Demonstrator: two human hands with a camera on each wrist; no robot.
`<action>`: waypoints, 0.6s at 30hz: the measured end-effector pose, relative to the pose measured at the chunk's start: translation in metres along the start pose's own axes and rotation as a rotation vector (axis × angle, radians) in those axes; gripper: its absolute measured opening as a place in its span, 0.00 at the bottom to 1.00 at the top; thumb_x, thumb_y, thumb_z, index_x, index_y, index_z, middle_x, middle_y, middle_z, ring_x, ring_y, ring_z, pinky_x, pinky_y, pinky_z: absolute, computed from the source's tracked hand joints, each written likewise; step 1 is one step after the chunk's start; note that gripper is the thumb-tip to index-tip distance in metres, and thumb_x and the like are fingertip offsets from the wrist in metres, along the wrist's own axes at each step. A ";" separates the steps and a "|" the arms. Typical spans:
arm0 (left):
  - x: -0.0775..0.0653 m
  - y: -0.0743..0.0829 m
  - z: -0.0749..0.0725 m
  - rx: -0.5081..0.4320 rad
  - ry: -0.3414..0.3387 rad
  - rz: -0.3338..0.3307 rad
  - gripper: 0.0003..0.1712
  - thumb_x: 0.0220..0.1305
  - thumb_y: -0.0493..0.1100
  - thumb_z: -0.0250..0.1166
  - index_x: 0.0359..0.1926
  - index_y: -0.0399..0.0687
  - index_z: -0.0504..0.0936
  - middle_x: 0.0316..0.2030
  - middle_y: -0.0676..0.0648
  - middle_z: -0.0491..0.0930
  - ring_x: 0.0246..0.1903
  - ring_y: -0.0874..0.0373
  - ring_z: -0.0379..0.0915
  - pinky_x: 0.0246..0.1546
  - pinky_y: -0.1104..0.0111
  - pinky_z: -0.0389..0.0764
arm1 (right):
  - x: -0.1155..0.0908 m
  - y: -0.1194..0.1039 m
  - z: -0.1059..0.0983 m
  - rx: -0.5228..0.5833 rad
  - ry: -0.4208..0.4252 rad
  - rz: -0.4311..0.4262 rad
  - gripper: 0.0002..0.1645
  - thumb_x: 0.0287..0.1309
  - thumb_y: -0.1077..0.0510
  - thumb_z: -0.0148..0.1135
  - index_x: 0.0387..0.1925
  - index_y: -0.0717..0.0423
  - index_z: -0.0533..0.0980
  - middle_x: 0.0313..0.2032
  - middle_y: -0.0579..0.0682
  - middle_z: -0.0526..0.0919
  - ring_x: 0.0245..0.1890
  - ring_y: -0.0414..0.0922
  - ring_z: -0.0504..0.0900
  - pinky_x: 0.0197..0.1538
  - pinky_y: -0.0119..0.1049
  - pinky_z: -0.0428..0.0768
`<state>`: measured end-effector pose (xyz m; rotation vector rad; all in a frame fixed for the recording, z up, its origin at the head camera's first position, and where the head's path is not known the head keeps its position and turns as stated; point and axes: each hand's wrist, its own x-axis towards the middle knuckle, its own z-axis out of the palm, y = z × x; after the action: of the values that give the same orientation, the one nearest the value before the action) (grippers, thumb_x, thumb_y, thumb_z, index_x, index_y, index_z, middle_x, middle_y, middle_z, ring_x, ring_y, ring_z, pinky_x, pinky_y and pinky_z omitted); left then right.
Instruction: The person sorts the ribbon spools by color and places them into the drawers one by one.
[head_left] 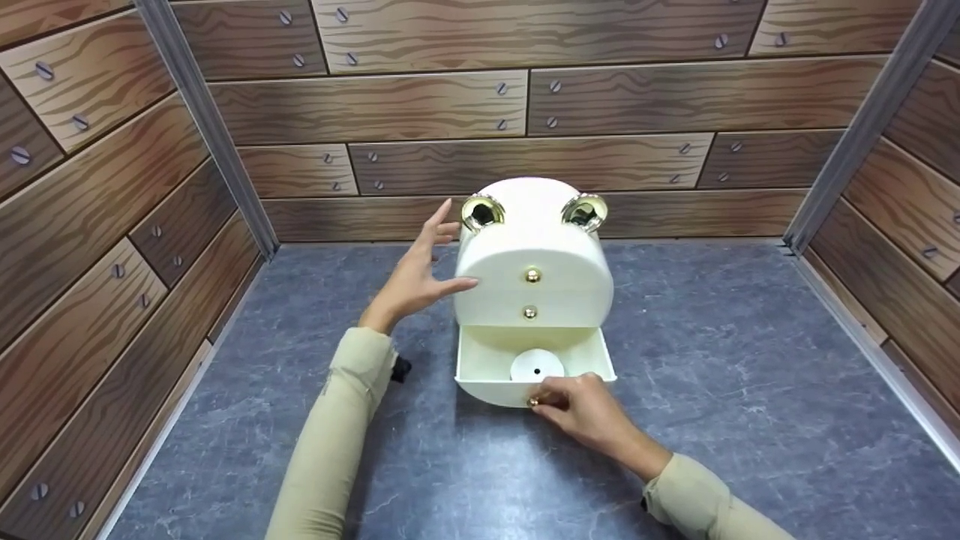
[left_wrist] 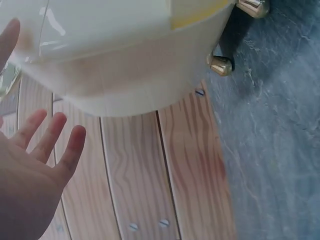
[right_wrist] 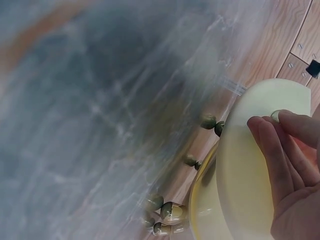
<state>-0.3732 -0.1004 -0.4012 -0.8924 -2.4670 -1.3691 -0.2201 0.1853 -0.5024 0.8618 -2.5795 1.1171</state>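
Observation:
A cream cabinet with a rounded top (head_left: 534, 225) has its lower drawer (head_left: 480, 360) pulled out toward me. Inside the drawer lies a white disc (head_left: 525, 366) with a small dark hole. My right hand (head_left: 596, 416) pinches the gold knob (head_left: 533, 402) on the drawer front; the right wrist view also shows this knob (right_wrist: 275, 116) between thumb and fingers. To the left of the cabinet is my left hand (head_left: 416, 277), its fingers spread and holding nothing. The thumb tip is at the cabinet's left front edge; whether it touches, I cannot tell.
Two gold rings (head_left: 483, 213) stick out from the cabinet's upper sides. Two more gold knobs (head_left: 532, 275) are on its front. Gold feet (left_wrist: 221, 65) show beneath it. The cabinet stands on a dark blue marbled surface (head_left: 697, 360), with wood-patterned walls (head_left: 420, 105) around.

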 end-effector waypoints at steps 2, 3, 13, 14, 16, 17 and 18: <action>0.005 0.003 0.003 0.009 -0.011 -0.007 0.73 0.51 0.59 0.82 0.83 0.76 0.37 0.73 0.44 0.67 0.71 0.45 0.66 0.69 0.46 0.70 | 0.000 0.000 0.000 0.006 -0.003 0.001 0.11 0.51 0.71 0.76 0.37 0.57 0.87 0.35 0.53 0.92 0.34 0.45 0.92 0.40 0.30 0.88; 0.007 0.005 0.004 0.013 -0.017 -0.014 0.75 0.50 0.59 0.83 0.83 0.76 0.36 0.73 0.44 0.67 0.70 0.46 0.67 0.70 0.46 0.70 | 0.000 0.000 0.000 0.006 -0.001 -0.001 0.11 0.51 0.71 0.76 0.37 0.57 0.87 0.35 0.53 0.92 0.34 0.46 0.92 0.40 0.31 0.88; 0.016 0.014 0.006 0.000 -0.063 -0.038 0.66 0.50 0.51 0.84 0.82 0.66 0.52 0.72 0.49 0.67 0.69 0.49 0.67 0.70 0.48 0.69 | 0.001 0.002 0.001 0.014 0.016 -0.012 0.09 0.52 0.70 0.76 0.35 0.57 0.88 0.32 0.51 0.92 0.32 0.43 0.91 0.38 0.31 0.88; 0.016 0.015 0.006 -0.003 -0.062 -0.039 0.67 0.50 0.51 0.84 0.83 0.67 0.50 0.71 0.49 0.67 0.69 0.49 0.67 0.70 0.47 0.69 | 0.002 0.002 0.001 0.013 0.016 -0.013 0.09 0.52 0.70 0.76 0.35 0.57 0.87 0.32 0.51 0.92 0.32 0.42 0.91 0.37 0.31 0.88; 0.016 0.015 0.006 -0.005 -0.055 -0.040 0.70 0.49 0.50 0.85 0.83 0.73 0.46 0.71 0.48 0.68 0.69 0.50 0.67 0.70 0.46 0.69 | 0.002 0.002 0.001 0.013 0.017 -0.013 0.09 0.52 0.70 0.76 0.35 0.57 0.87 0.32 0.50 0.92 0.32 0.42 0.91 0.37 0.31 0.88; 0.016 0.015 0.006 -0.007 -0.051 -0.034 0.72 0.48 0.50 0.85 0.83 0.74 0.44 0.71 0.47 0.68 0.69 0.49 0.67 0.70 0.47 0.68 | 0.002 0.002 0.001 0.013 0.017 -0.012 0.09 0.52 0.70 0.76 0.34 0.57 0.87 0.32 0.50 0.92 0.32 0.42 0.91 0.37 0.31 0.88; 0.016 0.015 0.006 -0.004 -0.046 -0.029 0.73 0.48 0.50 0.85 0.83 0.76 0.43 0.71 0.47 0.68 0.69 0.49 0.67 0.70 0.47 0.68 | 0.002 0.003 0.001 0.012 0.017 -0.012 0.09 0.52 0.70 0.76 0.35 0.56 0.87 0.32 0.50 0.92 0.32 0.42 0.91 0.37 0.31 0.88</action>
<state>-0.3768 -0.0829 -0.3863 -0.9029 -2.5220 -1.3779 -0.2234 0.1849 -0.5038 0.8659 -2.5531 1.1326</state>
